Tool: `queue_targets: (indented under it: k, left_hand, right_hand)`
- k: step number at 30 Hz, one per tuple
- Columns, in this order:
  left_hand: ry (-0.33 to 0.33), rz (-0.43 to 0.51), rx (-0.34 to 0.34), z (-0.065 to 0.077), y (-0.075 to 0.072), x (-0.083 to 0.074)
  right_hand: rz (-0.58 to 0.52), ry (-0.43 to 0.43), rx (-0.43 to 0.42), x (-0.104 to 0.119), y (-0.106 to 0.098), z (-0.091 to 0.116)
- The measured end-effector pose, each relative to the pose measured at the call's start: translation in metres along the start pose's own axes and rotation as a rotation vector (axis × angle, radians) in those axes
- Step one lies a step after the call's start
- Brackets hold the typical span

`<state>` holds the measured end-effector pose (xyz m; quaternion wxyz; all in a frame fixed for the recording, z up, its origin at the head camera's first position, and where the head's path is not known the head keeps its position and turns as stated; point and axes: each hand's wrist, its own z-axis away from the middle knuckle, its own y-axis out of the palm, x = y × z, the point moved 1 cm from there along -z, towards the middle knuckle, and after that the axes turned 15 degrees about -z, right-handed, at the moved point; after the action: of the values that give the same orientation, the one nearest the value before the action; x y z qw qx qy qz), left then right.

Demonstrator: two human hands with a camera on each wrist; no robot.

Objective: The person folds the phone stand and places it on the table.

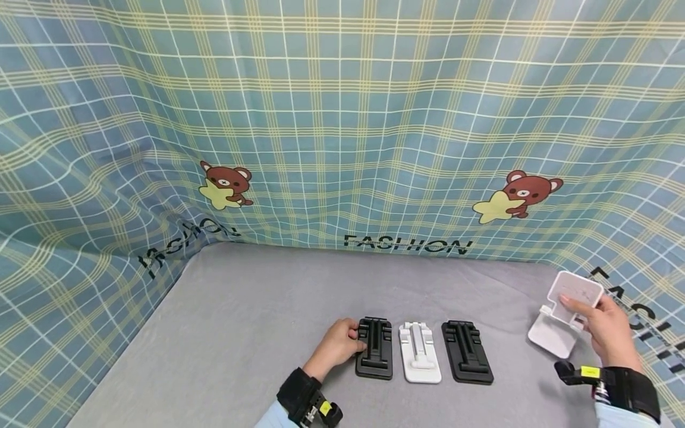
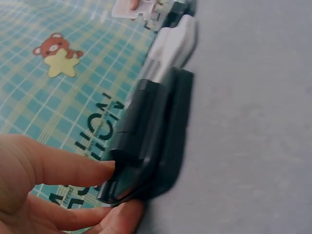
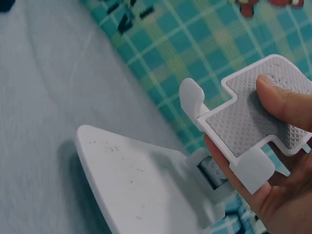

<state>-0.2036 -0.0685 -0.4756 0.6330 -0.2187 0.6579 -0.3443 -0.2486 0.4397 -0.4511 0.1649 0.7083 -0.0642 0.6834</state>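
My right hand grips an unfolded white phone stand at the far right, thumb flat on its textured upper plate. The stand's smooth base tilts over the grey cloth; whether it touches the cloth I cannot tell. Nearer the middle, my left hand pinches the left edge of a folded black phone stand. In the left wrist view, one fingertip touches its hinged side and other fingers reach beneath its edge.
Right of that black stand lie a folded white phone stand and another folded black one, in a row. Grey cloth covers the table. A plaid curtain with bear prints hangs behind and at both sides.
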Motion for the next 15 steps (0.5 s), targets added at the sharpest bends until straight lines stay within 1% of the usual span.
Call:
queue_targets:
  k: [2,4,5,7,10,13,15]
  left_hand:
    - [-0.002,0.047,0.030,0.000,-0.004,0.001]
    - [-0.014,0.079,0.051,0.000,-0.009,0.003]
    - [-0.016,0.076,0.047,-0.001,-0.012,0.003]
    - [-0.014,0.060,0.015,-0.002,-0.017,0.004]
    - [-0.013,0.052,-0.052,-0.004,-0.024,0.004]
    - [-0.003,0.088,-0.104,-0.005,-0.029,0.004]
    - [0.007,0.123,-0.129,-0.005,-0.030,0.003]
  right_hand:
    - [0.037,-0.035,-0.024,0.010,0.013,0.004]
    - [0.009,-0.082,-0.023,0.021,0.028,0.008]
    - [-0.003,-0.109,-0.018,0.027,0.036,0.011]
    - [-0.049,-0.155,0.011,0.037,0.054,0.017]
    - [-0.126,-0.210,0.083,0.049,0.084,0.029]
    - [-0.204,-0.240,0.172,0.057,0.117,0.043]
    - [-0.220,-0.256,0.230,0.061,0.139,0.054]
